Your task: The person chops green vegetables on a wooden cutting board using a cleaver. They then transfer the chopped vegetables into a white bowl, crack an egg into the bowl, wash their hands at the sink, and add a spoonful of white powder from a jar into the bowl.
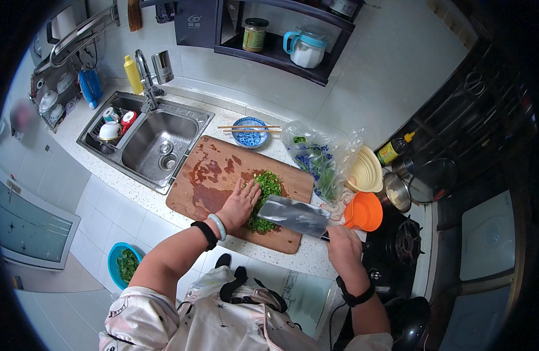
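A wooden cutting board lies on the counter, wet in patches on its left half. Chopped green leaves form a long pile on its right half. My left hand is spread, palm down, at the pile's left edge, fingertips at the greens. In my right hand is the handle of a Chinese cleaver. Its broad blade lies nearly flat over the right side of the pile and hides some of the greens. Whether the blade touches the board I cannot tell.
Behind the board stands a blue-patterned bowl with chopsticks across it. A plastic bag of greens, a cream colander and an orange dipper crowd the right. The sink is left; a gas burner sits right.
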Tool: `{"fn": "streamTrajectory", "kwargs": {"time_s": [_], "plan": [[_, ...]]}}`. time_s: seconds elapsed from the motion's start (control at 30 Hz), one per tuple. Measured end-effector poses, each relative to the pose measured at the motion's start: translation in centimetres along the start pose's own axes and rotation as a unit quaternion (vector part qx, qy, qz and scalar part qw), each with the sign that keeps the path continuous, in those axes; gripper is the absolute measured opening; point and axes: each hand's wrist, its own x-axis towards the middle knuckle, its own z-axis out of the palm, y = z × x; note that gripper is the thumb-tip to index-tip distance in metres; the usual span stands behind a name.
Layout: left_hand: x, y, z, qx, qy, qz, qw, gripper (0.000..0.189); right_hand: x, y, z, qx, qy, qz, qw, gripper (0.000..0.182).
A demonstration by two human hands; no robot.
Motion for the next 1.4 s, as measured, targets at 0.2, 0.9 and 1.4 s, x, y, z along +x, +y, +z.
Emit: {"fn": "streamTrajectory", "kwargs": {"time_s": [0.2, 0.9, 1.4], "plan": [[0.2, -2.3, -0.2, -0.423, 0.036, -0.152, 0.893, 0.057, -1.5, -0.7, 2.5, 0.234, 0.003, 0.135, 0.963, 0.029], [-1.8, -3.1, -4.0, -0.958, -0.08, -0.259, 0.098, 0.072, -1.0, -3.2, 8.8, 0.666, -0.136, 0.324, 0.658, 0.022], [-8.6, -4.1, 0.0, -0.806, 0.052, -0.421, 0.413, 0.024, -0.1, -0.4, 8.4, 0.437, -0.207, 0.226, 0.846, 0.024]]}}
